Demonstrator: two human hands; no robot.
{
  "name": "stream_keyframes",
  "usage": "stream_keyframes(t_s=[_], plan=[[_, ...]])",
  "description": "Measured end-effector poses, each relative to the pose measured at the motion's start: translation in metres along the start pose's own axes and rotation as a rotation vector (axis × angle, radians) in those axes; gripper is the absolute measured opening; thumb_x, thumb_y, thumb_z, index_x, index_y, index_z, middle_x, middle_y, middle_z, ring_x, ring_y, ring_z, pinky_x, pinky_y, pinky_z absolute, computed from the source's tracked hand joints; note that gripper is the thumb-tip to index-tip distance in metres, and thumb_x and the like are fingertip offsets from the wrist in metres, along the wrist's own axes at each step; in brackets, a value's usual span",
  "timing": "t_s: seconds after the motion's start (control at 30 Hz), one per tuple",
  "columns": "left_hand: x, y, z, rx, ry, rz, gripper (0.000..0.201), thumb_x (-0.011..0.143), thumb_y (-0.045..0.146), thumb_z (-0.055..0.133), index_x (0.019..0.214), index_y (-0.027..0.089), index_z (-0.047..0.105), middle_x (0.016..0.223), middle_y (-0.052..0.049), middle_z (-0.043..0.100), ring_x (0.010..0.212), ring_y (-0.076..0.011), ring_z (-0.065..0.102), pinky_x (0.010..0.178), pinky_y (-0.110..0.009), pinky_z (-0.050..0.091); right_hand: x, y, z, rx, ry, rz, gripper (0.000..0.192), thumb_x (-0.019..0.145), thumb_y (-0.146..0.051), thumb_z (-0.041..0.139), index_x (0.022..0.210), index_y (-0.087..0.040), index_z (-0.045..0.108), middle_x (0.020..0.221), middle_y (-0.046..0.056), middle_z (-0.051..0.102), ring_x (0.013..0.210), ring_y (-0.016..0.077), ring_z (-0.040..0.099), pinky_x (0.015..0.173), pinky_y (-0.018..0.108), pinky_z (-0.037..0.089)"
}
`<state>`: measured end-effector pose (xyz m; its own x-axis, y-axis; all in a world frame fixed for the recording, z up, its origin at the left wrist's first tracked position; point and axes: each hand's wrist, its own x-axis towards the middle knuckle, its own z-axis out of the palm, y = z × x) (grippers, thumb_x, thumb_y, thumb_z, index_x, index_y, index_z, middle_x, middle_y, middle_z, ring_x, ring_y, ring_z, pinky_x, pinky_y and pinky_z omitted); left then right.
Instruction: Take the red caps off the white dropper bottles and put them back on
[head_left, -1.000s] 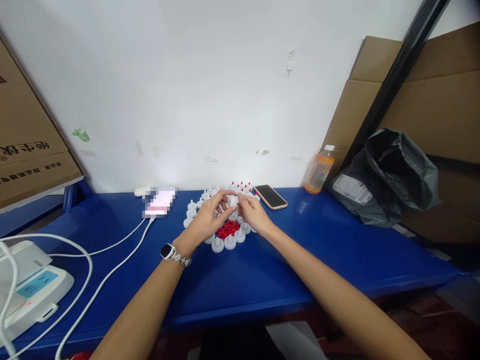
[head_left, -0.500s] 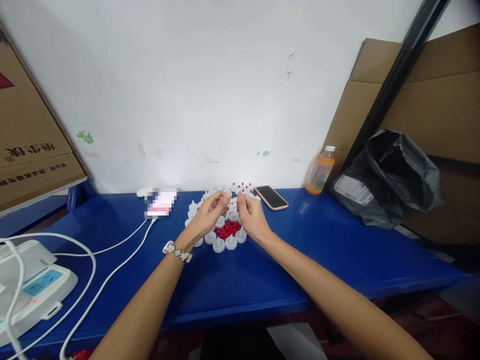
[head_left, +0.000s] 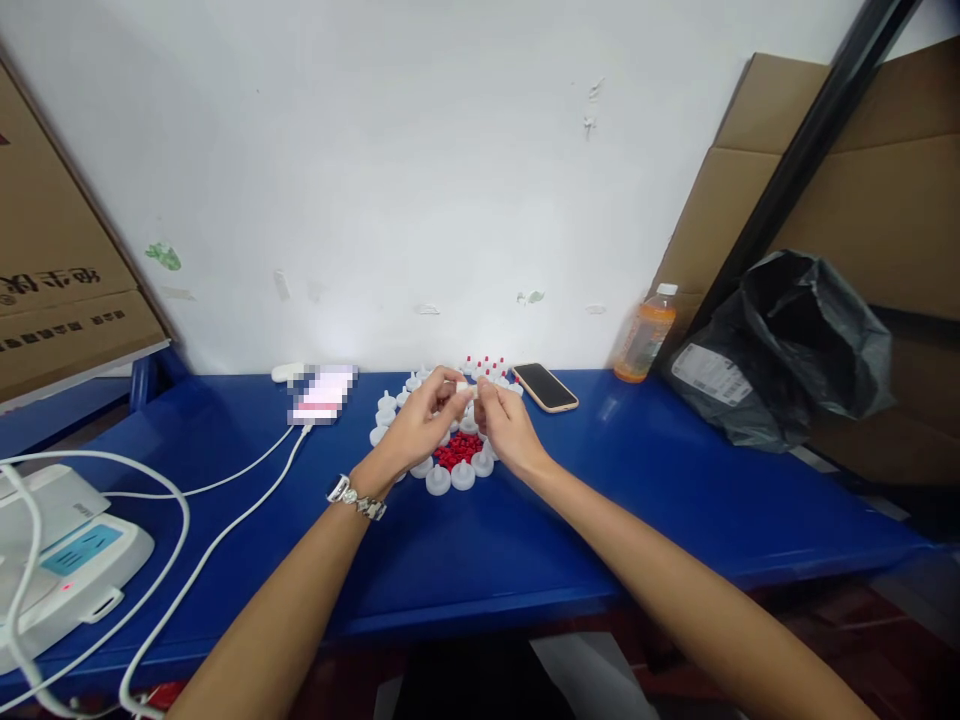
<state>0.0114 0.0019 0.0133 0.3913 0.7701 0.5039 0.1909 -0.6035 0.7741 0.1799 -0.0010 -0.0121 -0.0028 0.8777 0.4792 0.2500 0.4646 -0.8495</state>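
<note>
The small white plastic piece (head_left: 464, 392) sits pinched between the fingertips of both your hands, just above the far side of the cluster on the table (head_left: 480, 560). Judge it as very light, stiff moulded plastic, smooth enough to slip, and small enough that only fingertip contact works; take it by its sides, not its tip. Whether a red part is already on it is too small to tell.

Your left hand (head_left: 417, 430) comes in from 7 o'clock, fingers curled narrow with thumb and forefinger closed on the piece. Your right hand (head_left: 507, 425) comes in from 5 o'clock, likewise pinched tight at the same spot, so the two sets of fingertips touch or nearly touch. A watch (head_left: 341, 492) sits on your left wrist.

Directly beneath the hands lies a heap of tiny red pieces (head_left: 457, 452), ringed by loose white caps (head_left: 450, 478) standing on the table. Those will likely scatter or roll at a nudge. At 12 o'clock from the heap stands a group of white caps with red tips (head_left: 486, 368).

Farther out, a phone (head_left: 545, 386) lies at 1 o'clock, an orange drink bottle (head_left: 643, 336) beyond it, and a black plastic bag (head_left: 787, 350) at 2 o'clock. At 10 o'clock a blurred device (head_left: 322, 395) trails a white cable (head_left: 225, 530) toward a white machine (head_left: 60, 560) at 8 o'clock.
</note>
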Motion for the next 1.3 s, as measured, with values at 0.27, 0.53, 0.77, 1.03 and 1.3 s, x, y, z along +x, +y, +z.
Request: stream_keyframes(t_s=[0.27,0.53,0.77,1.03,1.3], plan=[[0.002,-0.018,-0.026,0.061,0.083,-0.067,0.033,0.094,0.05,0.053,0.111,0.022,0.053,0.074,0.002,0.055,0.066,-0.0126,0.051,0.059,-0.025,0.039,-0.004,-0.011,-0.019,-0.365,-0.268,-0.187,0.028,0.094,-0.032,0.047,0.071,-0.02,0.056,0.071,0.001,0.059,0.074,0.0162,0.054,0.073,0.028,0.041],[-0.004,-0.008,-0.001,0.216,-0.035,-0.078,0.035,0.093,0.05,0.054,0.117,0.023,0.053,0.083,0.0,0.06,0.068,-0.0141,0.056,0.064,-0.028,0.045,0.0,-0.003,-0.014,0.081,-0.189,0.027,0.03,0.09,-0.049,0.054,0.094,-0.02,0.059,0.063,-0.003,0.059,0.06,0.0139,0.055,0.061,0.026,0.043],[-0.002,-0.012,-0.001,0.337,0.048,-0.085,0.041,0.091,0.05,0.058,0.121,0.023,0.052,0.107,-0.005,0.07,0.091,-0.0202,0.062,0.076,-0.034,0.048,0.047,0.01,-0.023,-0.086,-0.015,-0.087,0.023,0.085,-0.04,0.062,0.086,-0.017,0.066,0.076,0.003,0.068,0.072,0.0154,0.062,0.07,0.027,0.048],[-0.003,-0.019,-0.001,0.448,0.029,-0.078,0.026,0.093,0.045,0.054,0.097,0.021,0.063,0.104,-0.005,0.068,0.093,-0.0227,0.062,0.081,-0.037,0.047,0.116,0.04,-0.01,-0.828,-0.226,-0.012,0.019,0.085,-0.021,0.057,0.085,-0.019,0.076,0.089,0.006,0.076,0.088,0.0198,0.066,0.088,0.032,0.041],[-0.002,-0.019,0.0,0.473,0.001,-0.066,0.026,0.094,0.044,0.052,0.093,0.021,0.064,0.101,-0.005,0.064,0.096,-0.0233,0.06,0.084,-0.039,0.045,0.121,0.052,-0.021,-0.882,-0.228,0.034,0.029,0.092,-0.03,0.048,0.1,-0.023,0.075,0.097,0.005,0.076,0.098,0.0223,0.065,0.095,0.037,0.036]])
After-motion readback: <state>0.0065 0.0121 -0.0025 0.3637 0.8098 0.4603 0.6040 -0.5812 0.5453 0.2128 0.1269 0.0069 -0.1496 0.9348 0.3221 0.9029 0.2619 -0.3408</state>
